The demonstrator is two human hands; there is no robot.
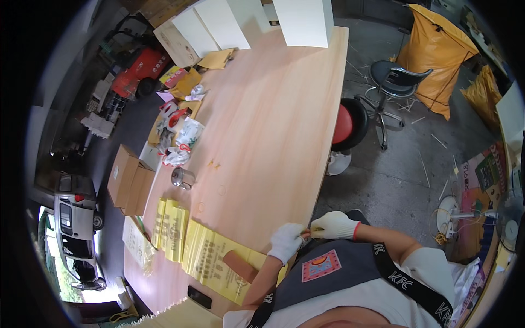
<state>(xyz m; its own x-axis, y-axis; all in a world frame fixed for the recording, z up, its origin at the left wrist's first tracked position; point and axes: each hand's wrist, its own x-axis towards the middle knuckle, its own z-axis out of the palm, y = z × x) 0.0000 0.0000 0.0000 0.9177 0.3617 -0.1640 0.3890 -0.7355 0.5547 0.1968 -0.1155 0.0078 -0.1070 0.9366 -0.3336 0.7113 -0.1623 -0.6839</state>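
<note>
Both of my hands wear white knit gloves and meet at the table's near right edge, in front of my dark apron. My left hand (286,242) has its fingers bent in towards the right one. My right hand (332,226), with a red band at the cuff, pinches at the same spot. Whatever small thing lies between the fingertips is too small to make out. Beside my left forearm a yellow printed plastic bag (210,252) is spread flat on the table (262,126). A brown flat piece (240,266) lies across that bag.
More yellow bags (170,229) lie folded to the left. Near them stand a glass jar (182,178) and a cardboard box (129,180). A black phone (199,297) lies close by. White panels (303,24) stand at the far end. Right of the table are a red-topped stool (343,124) and a black chair (391,76).
</note>
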